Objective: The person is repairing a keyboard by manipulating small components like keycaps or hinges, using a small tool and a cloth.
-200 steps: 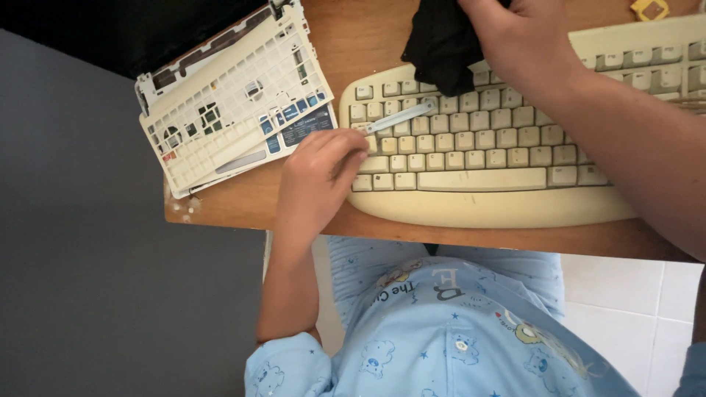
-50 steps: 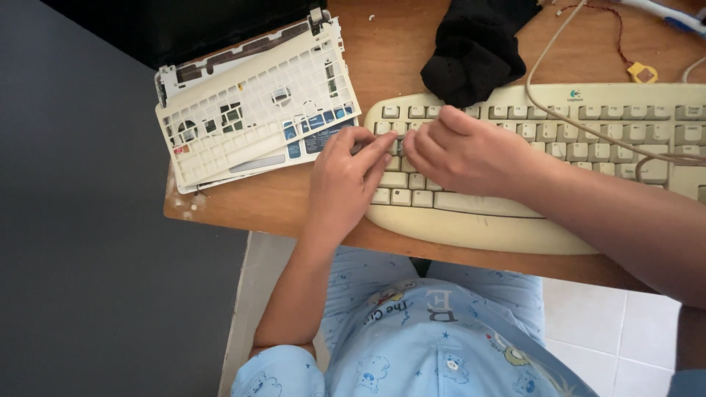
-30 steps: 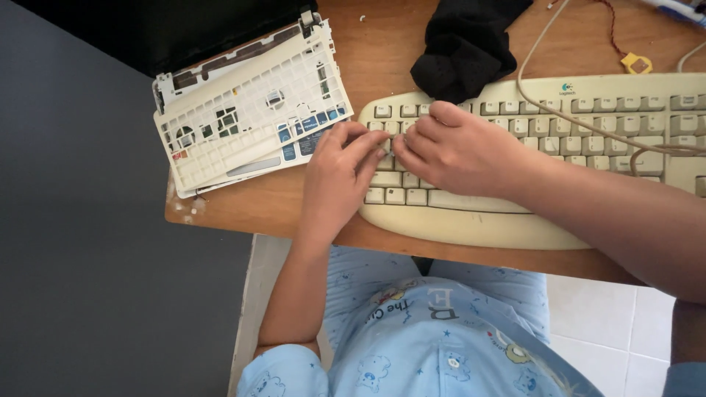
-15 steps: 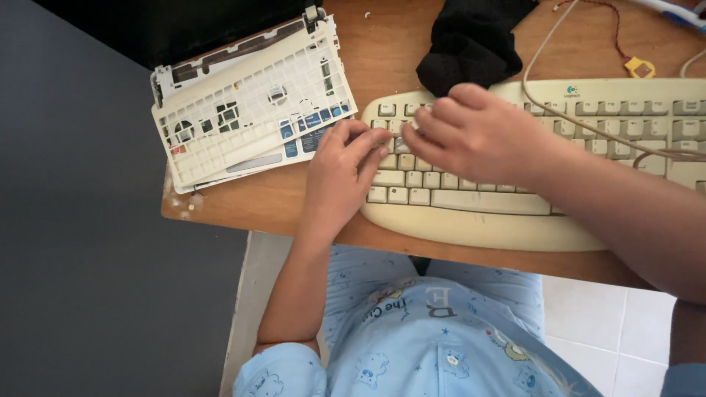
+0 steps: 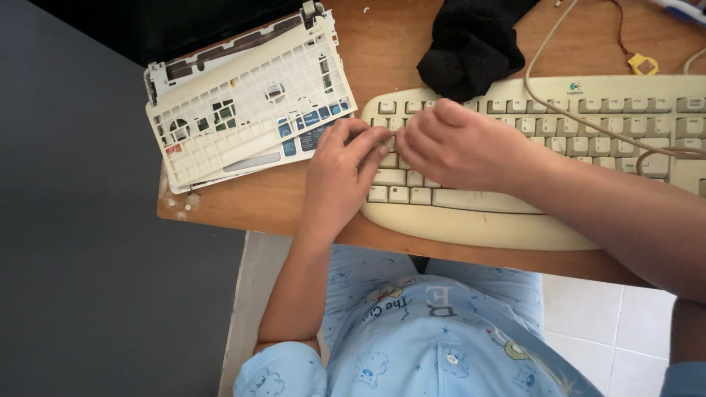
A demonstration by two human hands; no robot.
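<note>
Keyboard: a cream, yellowed desktop keyboard with a rounded front edge is laid on the brown wooden worktop, near the front edge; its right part runs out of the picture.
Badge on keyboard: a small round mark is seen on the upper rim, right of the black cloth; it is not copied here.
Left hand: it is rested on the left end of the keyboard, the fingers stretched onto the keys of the upper rows; nothing is seen grasped.
Right hand: it is bent over the upper-left keys, just beside the left hand; the fingers are curled downward, and whether something is pinched under them cannot be told.
Keyboard frame: a white empty grid with the keys removed is placed left of the keyboard, tilted; small blue labels are seen at its lower right corner.
Black cloth: it is crumpled behind the keyboard, touching its upper rim.
Cable: a beige cord is laid across the keys.
Yellow tag: a small piece on a red cord, behind the keyboard.
</note>
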